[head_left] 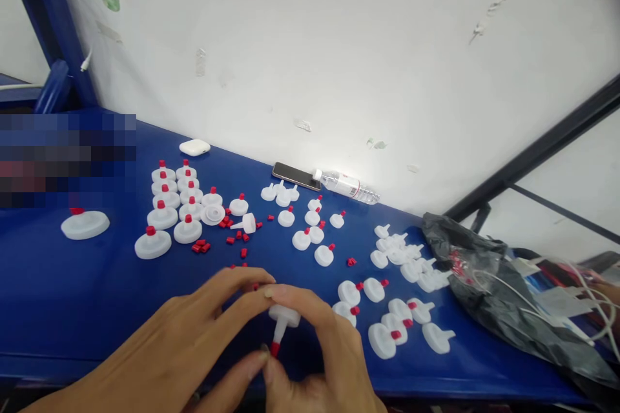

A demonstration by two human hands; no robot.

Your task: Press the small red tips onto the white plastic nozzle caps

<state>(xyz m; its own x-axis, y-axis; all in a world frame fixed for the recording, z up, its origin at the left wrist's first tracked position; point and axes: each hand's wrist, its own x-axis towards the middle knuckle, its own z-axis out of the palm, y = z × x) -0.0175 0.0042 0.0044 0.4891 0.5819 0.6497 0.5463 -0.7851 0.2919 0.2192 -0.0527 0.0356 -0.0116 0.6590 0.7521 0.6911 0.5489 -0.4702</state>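
Note:
At the table's front, my left hand (194,335) and my right hand (329,342) close together round a white nozzle cap (284,316). Its round base is up, under the index fingertips. The spout points down, with a red tip (275,348) at its end between my two thumbs. Beyond my fingers lie loose red tips (238,236) and a white nozzle cap on its side (246,224). To the left stand rows of white caps with red tips (162,216). More red-tipped caps (349,293) lie right of my right hand.
Untipped white caps (394,248) are heaped at right beside a black plastic bag (513,310) holding red pieces. A phone (296,175), a water bottle (349,186) and a white case (194,147) lie along the wall. A large cap (85,225) sits far left on the blue table (97,297).

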